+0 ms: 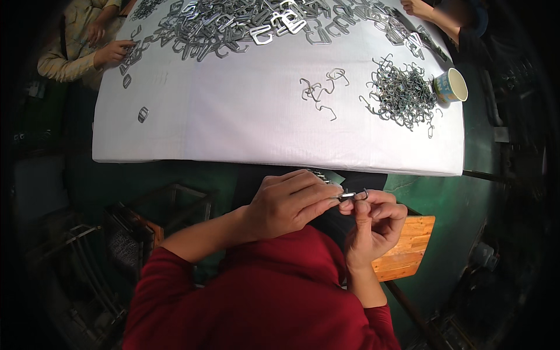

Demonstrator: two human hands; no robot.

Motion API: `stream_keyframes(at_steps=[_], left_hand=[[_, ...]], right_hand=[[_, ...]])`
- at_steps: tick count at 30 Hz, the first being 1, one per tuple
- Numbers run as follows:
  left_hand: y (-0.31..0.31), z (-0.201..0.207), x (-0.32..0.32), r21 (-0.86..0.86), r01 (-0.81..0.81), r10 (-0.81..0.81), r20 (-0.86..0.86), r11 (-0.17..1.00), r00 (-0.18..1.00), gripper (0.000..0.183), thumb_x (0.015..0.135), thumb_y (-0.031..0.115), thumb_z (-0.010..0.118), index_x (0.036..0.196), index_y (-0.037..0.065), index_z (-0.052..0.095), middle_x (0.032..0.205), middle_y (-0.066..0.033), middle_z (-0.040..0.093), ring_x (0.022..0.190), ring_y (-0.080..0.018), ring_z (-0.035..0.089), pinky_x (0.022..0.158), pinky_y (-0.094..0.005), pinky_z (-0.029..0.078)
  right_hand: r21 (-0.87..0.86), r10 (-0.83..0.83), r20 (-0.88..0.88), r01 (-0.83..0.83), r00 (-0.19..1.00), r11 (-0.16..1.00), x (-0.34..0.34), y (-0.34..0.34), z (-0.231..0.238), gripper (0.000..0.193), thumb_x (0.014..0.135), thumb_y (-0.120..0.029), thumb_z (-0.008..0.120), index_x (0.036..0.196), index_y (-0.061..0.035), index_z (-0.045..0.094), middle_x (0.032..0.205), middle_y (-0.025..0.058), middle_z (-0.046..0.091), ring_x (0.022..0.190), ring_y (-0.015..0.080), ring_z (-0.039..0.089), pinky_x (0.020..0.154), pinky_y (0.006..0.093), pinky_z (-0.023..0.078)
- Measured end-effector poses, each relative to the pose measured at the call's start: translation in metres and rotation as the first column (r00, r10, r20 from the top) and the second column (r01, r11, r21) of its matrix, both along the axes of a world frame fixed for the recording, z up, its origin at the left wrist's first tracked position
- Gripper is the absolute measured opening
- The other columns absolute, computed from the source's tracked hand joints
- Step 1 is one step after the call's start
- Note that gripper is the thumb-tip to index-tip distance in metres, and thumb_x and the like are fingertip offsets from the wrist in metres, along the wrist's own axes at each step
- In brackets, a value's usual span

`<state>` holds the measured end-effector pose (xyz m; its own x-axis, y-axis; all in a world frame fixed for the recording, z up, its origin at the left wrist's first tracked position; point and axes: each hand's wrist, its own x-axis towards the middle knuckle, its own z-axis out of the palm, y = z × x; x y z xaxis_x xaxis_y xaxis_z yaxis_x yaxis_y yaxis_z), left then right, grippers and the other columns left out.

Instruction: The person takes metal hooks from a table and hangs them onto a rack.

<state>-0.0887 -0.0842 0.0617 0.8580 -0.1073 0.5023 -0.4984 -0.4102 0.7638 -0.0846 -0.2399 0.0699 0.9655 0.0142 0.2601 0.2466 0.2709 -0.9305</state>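
Wire hook [366,193] in hand before the table [233,125], many more loose

The wire hook is pinched between the right hand's [376,227] thumb and fingertips, in front of the table's near edge. The left hand [294,201] grips a small metal piece [348,195] close against it; whether the two are joined is too small to tell, so this pair looks midway at best.

Much seems left: a few bent wires [318,90] lie right of the table's middle, a dense heap of hooks [402,93] nears its right edge beside a paper cup [444,90], and a large pile of metal frames [251,26] covers its far side. Finished pieces cannot be told apart. At the table's left edge, a co-worker's hand [114,53] reaches metal pieces.
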Motion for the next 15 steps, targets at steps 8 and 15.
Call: stream_keyframes(at_steps=[8,15], left_hand=[[0.127,-0.064,0.143,0.482,-0.567,0.644,0.009,0.668,0.765,0.026,0.083,0.025,0.063,0.099,0.005,0.066,0.099,-0.0118,0.060,0.094,-0.0277,0.055,0.080,-0.0392,0.047],[0.169,-0.079,0.218,0.700,-0.496,0.740,-0.069,0.514,0.669,0.034,0.074,0.031,0.071,0.095,0.005,0.063,0.108,-0.0129,0.056,0.105,-0.0313,0.048,0.086,-0.0433,0.043]], right_hand=[[-0.060,-0.025,0.147,0.035,0.989,0.998,-0.007,-0.003,-0.010,0.024,0.084,0.008,0.056,0.083,-0.0028,0.035,0.092,0.0179,0.053,0.071,0.0197,0.063,0.066,0.0336,0.060],[-0.053,0.003,0.126,0.003,0.992,0.999,-0.008,-0.001,-0.015,0.024,0.083,0.012,0.056,0.083,-0.0022,0.037,0.091,0.0180,0.054,0.073,0.0198,0.063,0.067,0.0326,0.059]])
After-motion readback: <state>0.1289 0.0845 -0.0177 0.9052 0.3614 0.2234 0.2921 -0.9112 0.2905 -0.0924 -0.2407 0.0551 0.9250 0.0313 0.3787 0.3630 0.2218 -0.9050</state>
